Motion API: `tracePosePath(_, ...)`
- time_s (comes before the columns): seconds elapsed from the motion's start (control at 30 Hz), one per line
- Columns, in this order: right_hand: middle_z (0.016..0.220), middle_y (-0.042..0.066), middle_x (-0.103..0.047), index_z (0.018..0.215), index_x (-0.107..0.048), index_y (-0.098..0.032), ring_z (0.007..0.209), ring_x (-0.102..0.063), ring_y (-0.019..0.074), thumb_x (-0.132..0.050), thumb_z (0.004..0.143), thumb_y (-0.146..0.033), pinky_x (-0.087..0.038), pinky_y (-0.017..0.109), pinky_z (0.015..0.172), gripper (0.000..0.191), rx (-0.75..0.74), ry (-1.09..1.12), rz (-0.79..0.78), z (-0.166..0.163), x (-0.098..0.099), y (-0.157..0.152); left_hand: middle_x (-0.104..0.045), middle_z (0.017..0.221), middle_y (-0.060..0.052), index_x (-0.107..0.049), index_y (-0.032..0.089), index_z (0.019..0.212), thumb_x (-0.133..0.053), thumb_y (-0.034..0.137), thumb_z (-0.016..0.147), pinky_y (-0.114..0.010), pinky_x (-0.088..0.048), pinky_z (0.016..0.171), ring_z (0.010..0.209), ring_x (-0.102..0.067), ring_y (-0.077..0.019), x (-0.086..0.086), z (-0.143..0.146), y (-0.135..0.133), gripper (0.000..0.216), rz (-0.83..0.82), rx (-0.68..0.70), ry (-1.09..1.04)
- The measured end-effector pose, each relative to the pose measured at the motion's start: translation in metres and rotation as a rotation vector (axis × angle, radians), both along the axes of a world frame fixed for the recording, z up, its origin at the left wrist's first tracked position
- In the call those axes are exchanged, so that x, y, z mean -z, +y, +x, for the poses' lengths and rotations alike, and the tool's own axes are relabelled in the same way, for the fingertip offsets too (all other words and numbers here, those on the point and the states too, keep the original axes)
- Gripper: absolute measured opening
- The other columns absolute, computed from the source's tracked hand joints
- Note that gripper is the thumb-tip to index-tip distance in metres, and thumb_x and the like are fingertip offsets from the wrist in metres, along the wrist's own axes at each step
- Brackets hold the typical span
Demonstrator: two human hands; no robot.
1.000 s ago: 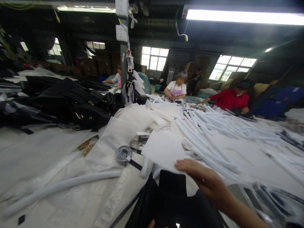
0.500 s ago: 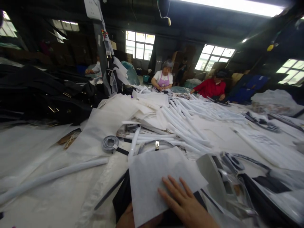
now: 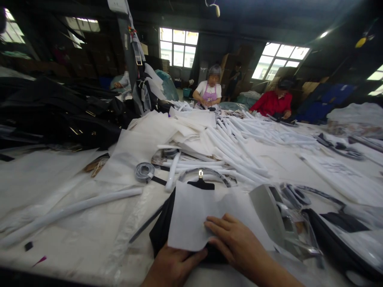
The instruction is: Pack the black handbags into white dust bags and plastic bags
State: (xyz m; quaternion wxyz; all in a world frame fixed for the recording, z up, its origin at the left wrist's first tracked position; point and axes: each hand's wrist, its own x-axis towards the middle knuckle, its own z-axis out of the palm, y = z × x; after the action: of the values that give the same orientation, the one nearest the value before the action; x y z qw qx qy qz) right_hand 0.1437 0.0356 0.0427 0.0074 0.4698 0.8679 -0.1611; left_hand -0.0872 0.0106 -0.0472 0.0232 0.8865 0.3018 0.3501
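A white sheet (image 3: 194, 217) lies on top of a black bag (image 3: 163, 229) at the near edge of the table. The bag's handle (image 3: 205, 174) with a metal clasp curves out beyond the sheet. My right hand (image 3: 236, 241) rests on the sheet's lower part, fingers bent and pressing it down. My left hand (image 3: 175, 265) sits at the sheet's near edge, thumb against the bag beneath it. Whether the left fingers grip the bag is hidden.
White foam tubes (image 3: 239, 149) and stacked white sheets (image 3: 167, 131) cover the table's middle. Black bags (image 3: 60, 115) pile up at the left. A rolled grey strap (image 3: 144, 171) lies nearby. Wrapped bags (image 3: 299, 223) sit at right. Two people work at the far side.
The white sheet has settled lower over the black bag. My right hand's fingers went from flat to curled at its lower edge, and my left hand has come further into view.
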Motion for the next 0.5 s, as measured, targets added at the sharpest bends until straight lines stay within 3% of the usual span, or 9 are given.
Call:
tracePosePath(0.07, 0.143, 0.005, -0.057, 0.136, -0.058, -0.028, 0.119, -0.057, 0.0315, -0.045, 0.100, -0.031, -0.048, 0.054, 0.102, 0.038, -0.027, 0.003, 0.042, -0.008, 0.011, -0.006, -0.074, 0.115, 0.000, -0.057, 0.030, 0.136, -0.045, 0.024, 0.103, -0.028, -0.057, 0.092, 0.102, -0.072, -0.0168, -0.002, -0.001, -0.001, 0.036, 0.035, -0.004, 0.045)
tracePosePath(0.17, 0.157, 0.001, -0.038, 0.137, -0.054, -0.040, 0.144, -0.030, 0.0389, -0.051, 0.098, -0.034, -0.028, 0.069, 0.110, 0.039, -0.087, 0.020, 0.083, -0.012, 0.024, -0.013, -0.071, 0.123, -0.001, -0.053, 0.034, 0.140, -0.048, 0.030, 0.102, -0.031, -0.054, 0.098, 0.104, -0.071, -0.0176, -0.002, -0.003, -0.002, 0.038, 0.072, -0.037, 0.138)
tracePosePath(0.23, 0.162, 0.001, -0.027, 0.139, -0.050, -0.045, 0.149, -0.016, 0.0389, -0.052, 0.098, -0.037, -0.019, 0.073, 0.111, 0.042, -0.101, 0.031, 0.071, -0.009, 0.028, -0.016, -0.066, 0.132, 0.000, -0.050, 0.039, 0.141, -0.052, 0.037, 0.100, -0.034, -0.054, 0.099, 0.108, -0.069, -0.0190, 0.002, -0.005, -0.004, 0.041, 0.072, -0.064, 0.192)
tracePosePath(0.37, 0.163, 0.002, -0.024, 0.146, -0.038, -0.048, 0.149, -0.015, 0.0355, -0.046, 0.100, -0.043, -0.016, 0.071, 0.113, 0.047, -0.128, 0.055, -0.011, 0.000, 0.033, -0.016, -0.062, 0.136, 0.001, -0.049, 0.039, 0.142, -0.059, 0.042, 0.095, -0.033, -0.052, 0.102, 0.114, -0.067, -0.0201, 0.013, -0.006, -0.006, 0.047, -0.010, -0.119, 0.202)
tracePosePath(0.5, 0.164, 0.004, -0.021, 0.148, -0.034, -0.047, 0.149, -0.016, 0.0370, -0.045, 0.100, -0.050, -0.014, 0.072, 0.112, 0.050, -0.127, 0.085, -0.003, 0.003, 0.043, -0.017, -0.066, 0.131, 0.000, -0.052, 0.035, 0.140, -0.055, 0.035, 0.099, -0.033, -0.051, 0.102, 0.115, -0.066, -0.0191, 0.020, -0.008, -0.006, 0.042, 0.022, -0.075, 0.196)
